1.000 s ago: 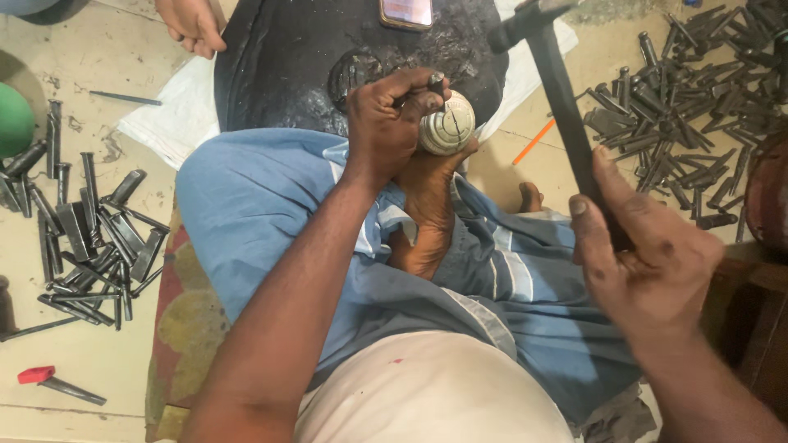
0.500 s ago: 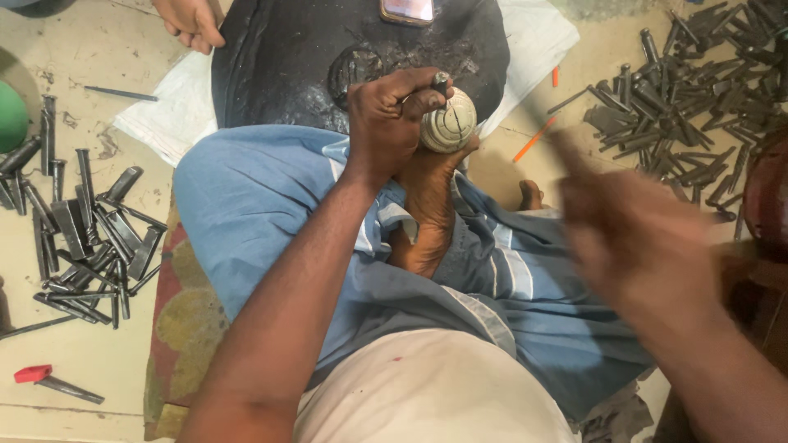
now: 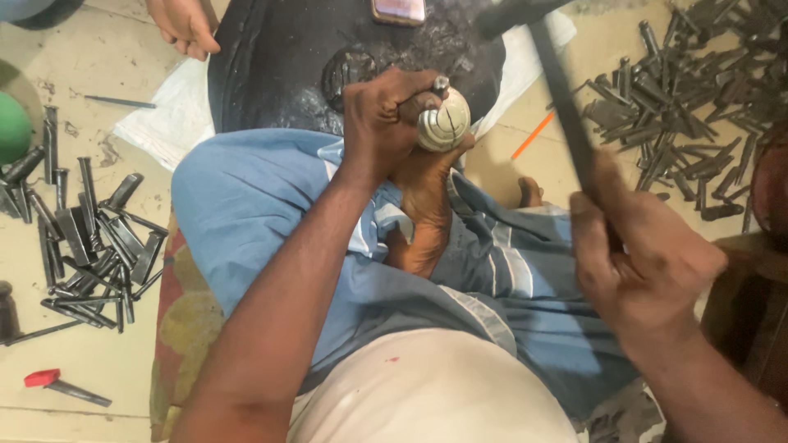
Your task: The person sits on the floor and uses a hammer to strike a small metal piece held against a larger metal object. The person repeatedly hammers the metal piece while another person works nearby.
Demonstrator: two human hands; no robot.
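A short metal punch [image 3: 440,84] is pinched upright in the closed fingers of the left hand [image 3: 384,115], its tip set on a round pale metal ball [image 3: 444,121] scored with dark curved lines; the ball is pressed against the person's bare foot [image 3: 427,193], which is drawn up over a blue striped cloth [image 3: 246,213] on the lap. The handle of a dark hammer [image 3: 566,123] is gripped in a full fist by the right hand [image 3: 640,262] at the near right, the head raised toward the far edge and blurred. Just beyond the ball, a black round block [image 3: 279,66] is seen resting on a white sheet [image 3: 156,123], with a phone [image 3: 398,10] lying on its far side. A second person's hand [image 3: 185,26] is placed at the far left of the block. A heap of dark metal tools [image 3: 681,107] is spread across the floor at the far right, with an orange pencil [image 3: 533,135] lying between it and the foot. Another pile of dark metal tools [image 3: 90,246] is laid at the left, a green object [image 3: 12,127] beyond it, and a red-handled tool [image 3: 61,385] at the near left.
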